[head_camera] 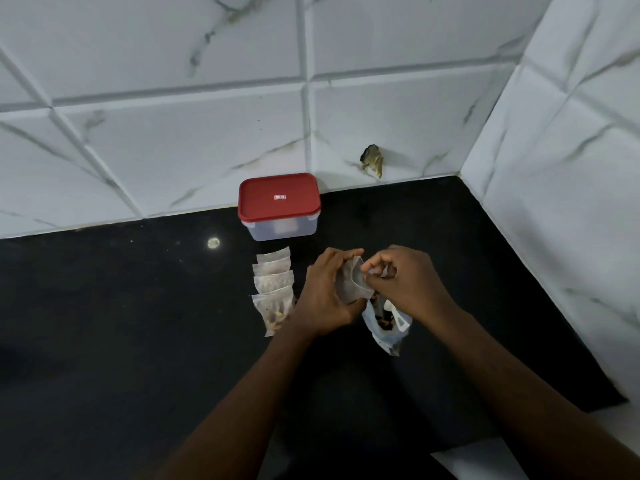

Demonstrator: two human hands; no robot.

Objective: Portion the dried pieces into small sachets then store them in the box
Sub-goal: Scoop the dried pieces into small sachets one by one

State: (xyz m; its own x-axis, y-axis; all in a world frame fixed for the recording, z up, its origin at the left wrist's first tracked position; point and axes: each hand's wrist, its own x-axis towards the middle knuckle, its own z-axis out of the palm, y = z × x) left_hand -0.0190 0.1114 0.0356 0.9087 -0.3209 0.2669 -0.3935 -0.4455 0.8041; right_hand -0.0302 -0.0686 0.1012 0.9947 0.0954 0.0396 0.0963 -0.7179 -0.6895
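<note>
On the black stone countertop [138, 323], just in front of the clear plastic box with the red lid [279, 202], the main risk is spillage. The small translucent plastic sachet [351, 284] is thin and floppy, and its mouth stays open only because both hands hold it so. If either grip slackens, the mouth would likely fold shut and the dried pieces would drop past it onto the dark surface, where they would be hard to spot. The open white pouch of dried pieces [384, 327] stands directly under the right wrist, so a careless drop of that arm could tip it and scatter its contents. The row of filled sachets [273, 289] lies overlapping just left of the left hand, near enough to be nudged out of line. The box has its lid on, so it will have to be opened before anything can be stored.

The left hand [325, 292] has its fingers curled round the sachet's body, cradling it with the mouth turned towards the right. The right hand [405, 282] is closed to a pinch, thumb and forefinger meeting at the sachet's rim. Whether it also carries pieces between the fingertips cannot be made out
</note>
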